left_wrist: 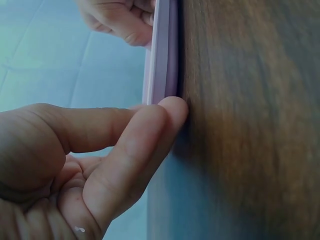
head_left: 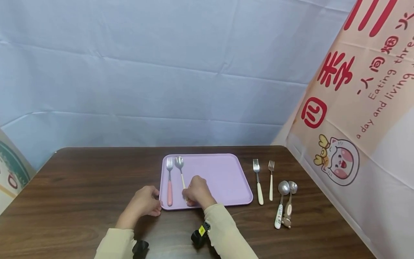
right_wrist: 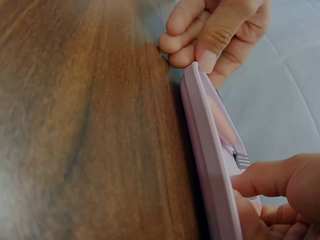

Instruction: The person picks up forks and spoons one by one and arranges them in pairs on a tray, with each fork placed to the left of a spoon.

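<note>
A lilac tray (head_left: 220, 180) lies on the wooden table, with a pink-handled fork (head_left: 169, 190) along its left side. Just right of that fork is a spoon (head_left: 179, 163) with a pale handle, its bowl toward the far rim. My right hand (head_left: 197, 192) pinches the lower end of the spoon's handle over the tray; the fingers cover that end. At the near left corner my left hand (head_left: 145, 203) pinches the tray's rim between thumb and fingers, also seen in the right wrist view, where the left thumb (right_wrist: 212, 45) is on the rim.
Right of the tray lie two pale-handled forks (head_left: 258, 185), side by side. Closer to the table's right edge are a spoon with a patterned white handle (head_left: 279, 212) and a spoon with a brown bear handle (head_left: 288, 212), nearly touching. Cloth (head_left: 155, 90) hangs behind the table.
</note>
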Tool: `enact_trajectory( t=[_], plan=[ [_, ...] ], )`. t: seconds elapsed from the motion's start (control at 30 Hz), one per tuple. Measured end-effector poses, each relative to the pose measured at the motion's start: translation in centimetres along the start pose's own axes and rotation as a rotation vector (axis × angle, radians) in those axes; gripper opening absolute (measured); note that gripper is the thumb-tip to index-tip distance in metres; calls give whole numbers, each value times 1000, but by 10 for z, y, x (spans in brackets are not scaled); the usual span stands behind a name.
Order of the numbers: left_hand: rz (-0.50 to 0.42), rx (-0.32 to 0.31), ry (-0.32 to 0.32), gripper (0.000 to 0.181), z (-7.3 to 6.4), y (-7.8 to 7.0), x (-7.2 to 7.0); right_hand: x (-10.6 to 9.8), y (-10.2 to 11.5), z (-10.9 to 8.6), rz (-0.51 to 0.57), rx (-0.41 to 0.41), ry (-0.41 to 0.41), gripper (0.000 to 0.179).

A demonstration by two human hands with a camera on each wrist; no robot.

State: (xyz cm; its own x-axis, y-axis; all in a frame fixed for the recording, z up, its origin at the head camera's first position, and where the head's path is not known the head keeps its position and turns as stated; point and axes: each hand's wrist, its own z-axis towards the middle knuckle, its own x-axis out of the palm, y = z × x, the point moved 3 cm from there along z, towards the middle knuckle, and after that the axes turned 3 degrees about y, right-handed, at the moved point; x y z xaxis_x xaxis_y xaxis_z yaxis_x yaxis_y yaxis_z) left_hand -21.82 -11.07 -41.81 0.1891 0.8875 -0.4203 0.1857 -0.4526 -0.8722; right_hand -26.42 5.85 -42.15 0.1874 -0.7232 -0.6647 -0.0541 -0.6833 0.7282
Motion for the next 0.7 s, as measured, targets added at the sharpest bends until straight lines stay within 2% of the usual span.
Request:
enact_trajectory(
  t=[0.43,0.7],
  plan=[
    [2,2,-5,29,0,0,0,2,1,1,-43,-16,-8,23],
    [-1,-2,-7,29,1,1,0,5,0,4,23,2,29,22]
  ],
)
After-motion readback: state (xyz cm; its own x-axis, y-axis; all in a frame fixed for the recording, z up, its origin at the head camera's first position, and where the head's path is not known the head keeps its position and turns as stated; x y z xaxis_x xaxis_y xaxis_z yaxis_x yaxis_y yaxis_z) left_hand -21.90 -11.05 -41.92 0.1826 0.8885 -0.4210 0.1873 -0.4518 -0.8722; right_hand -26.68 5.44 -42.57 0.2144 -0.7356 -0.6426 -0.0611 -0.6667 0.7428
